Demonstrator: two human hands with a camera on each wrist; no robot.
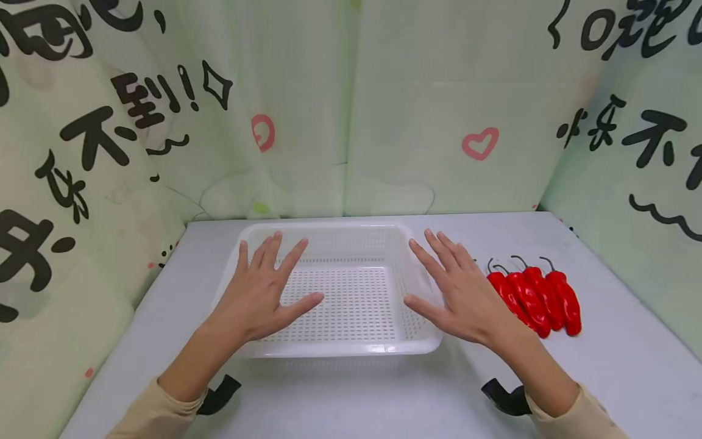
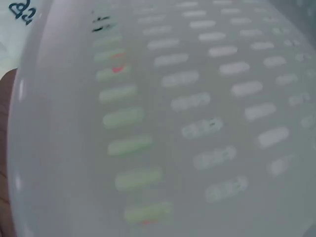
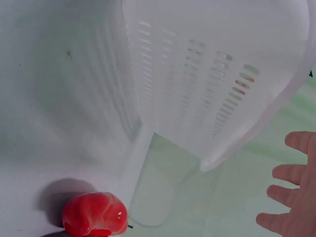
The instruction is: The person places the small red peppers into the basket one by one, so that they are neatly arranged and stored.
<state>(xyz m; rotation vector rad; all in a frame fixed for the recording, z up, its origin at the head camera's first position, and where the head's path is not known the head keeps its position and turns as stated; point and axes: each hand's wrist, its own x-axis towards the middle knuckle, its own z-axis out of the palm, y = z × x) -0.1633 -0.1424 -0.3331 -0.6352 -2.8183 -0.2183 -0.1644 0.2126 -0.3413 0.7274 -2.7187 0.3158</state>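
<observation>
A white plastic basket [image 1: 340, 350], rectangular and pierced all over with small slots, is standing upright on the desk [image 1: 351, 402]. Glossy red peppers [image 1: 529, 299] (four are showing in the head view) are lying side by side to its right, their thin curved stems pointing toward the desk's far edge.

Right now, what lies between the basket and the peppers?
In the head view, the right hand shows between the basket and the peppers, above the table.
</observation>
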